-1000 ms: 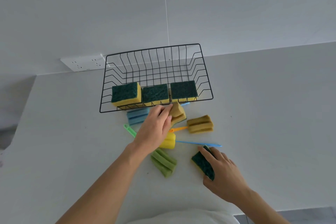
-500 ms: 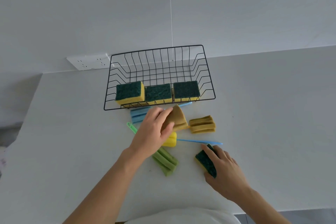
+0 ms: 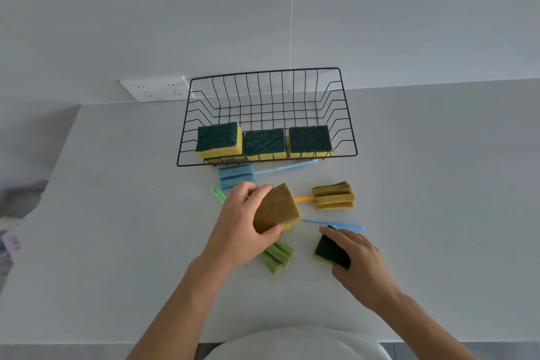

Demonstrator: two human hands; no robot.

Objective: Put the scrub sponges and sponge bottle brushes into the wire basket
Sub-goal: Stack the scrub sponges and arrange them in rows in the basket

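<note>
- The light is soft, even and cool, like daylight; no lamp or window shows, so I cannot tell its source.
- Nothing is overexposed: the white table (image 3: 438, 184) and the wall (image 3: 263, 9) read as pale grey-blue, with no glare or hot spots.
- Shadows are faint and diffuse; a weak one lies under the left hand (image 3: 242, 225) and another under the right hand (image 3: 355, 260).
- The wire basket (image 3: 347, 114) casts almost no shadow.
- The wide lens bends the table's far edge and splays the basket's sides.
- The centre is fairly sharp; the clutter at the left edge (image 3: 14, 231) is blurred.
</note>
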